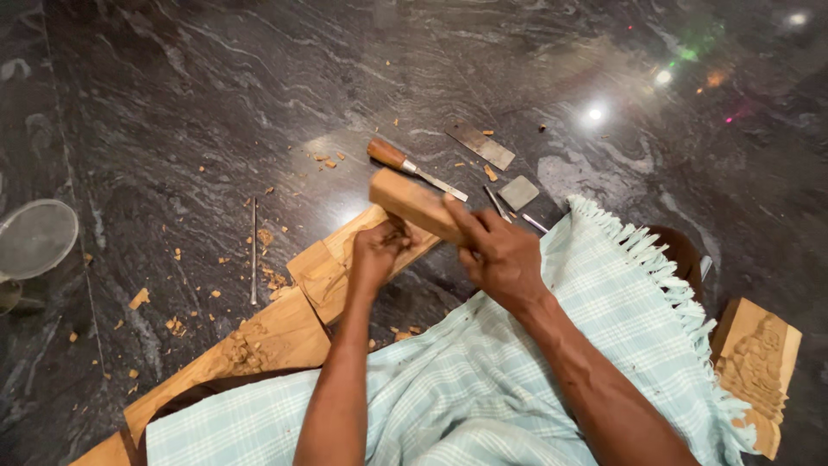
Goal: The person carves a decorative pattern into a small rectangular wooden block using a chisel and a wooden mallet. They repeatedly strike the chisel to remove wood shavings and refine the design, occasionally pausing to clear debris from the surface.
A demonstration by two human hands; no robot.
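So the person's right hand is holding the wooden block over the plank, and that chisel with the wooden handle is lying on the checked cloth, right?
Not quite. The head view shows the chisel lying on the dark stone floor, not the checked cloth. The right hand does hold the wooden block over the plank.

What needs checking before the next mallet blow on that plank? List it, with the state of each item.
1. Right hand grips the pale rectangular wooden mallet block: ok, fingers wrap its end.
2. Left hand is closed low on the long light-brown wooden plank, under the block: ok; the tool inside the fist: cannot tell.
3. Left fingers out of the block's path: cannot tell, they sit right beneath it.
4. Plank lies flat on the dark marble floor: ok.
5. Spare wooden-handled chisel lies apart from the plank: ok.
6. Plank surface free of wood chips: not ok, chips are piled on it.
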